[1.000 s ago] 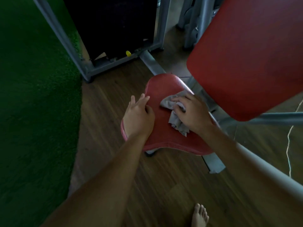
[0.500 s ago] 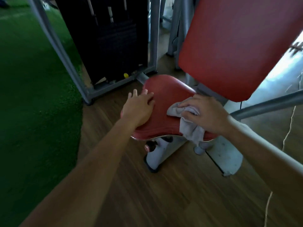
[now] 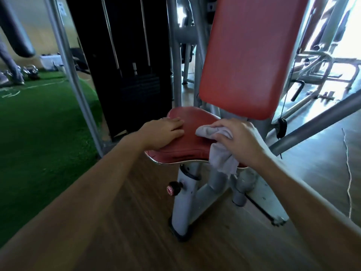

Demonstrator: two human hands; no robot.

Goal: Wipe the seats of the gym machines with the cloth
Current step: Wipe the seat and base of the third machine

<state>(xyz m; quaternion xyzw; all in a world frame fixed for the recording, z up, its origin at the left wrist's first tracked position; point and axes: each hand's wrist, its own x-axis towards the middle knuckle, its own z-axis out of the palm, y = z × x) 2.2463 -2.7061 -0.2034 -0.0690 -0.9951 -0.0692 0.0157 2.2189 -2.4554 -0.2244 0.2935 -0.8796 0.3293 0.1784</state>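
Note:
A red padded seat (image 3: 192, 122) sits on a grey post in the middle of the view, with a tall red backrest (image 3: 248, 55) rising behind it. My left hand (image 3: 163, 133) lies flat on the seat's left side, fingers straight. My right hand (image 3: 241, 140) grips a grey cloth (image 3: 220, 153) on the seat's right side. Part of the cloth hangs over the seat's front edge.
A black weight stack (image 3: 127, 61) in a grey frame stands behind the seat to the left. Green turf (image 3: 39, 118) covers the floor at left, wood flooring elsewhere. A red adjustment knob (image 3: 172, 189) sticks out of the seat post. More grey machine frames (image 3: 320, 65) stand at right.
The camera has tilted up and lowered, so the seat now shows from the front. My right hand with the cloth has slid toward the seat's right front edge. My left hand stays on the seat.

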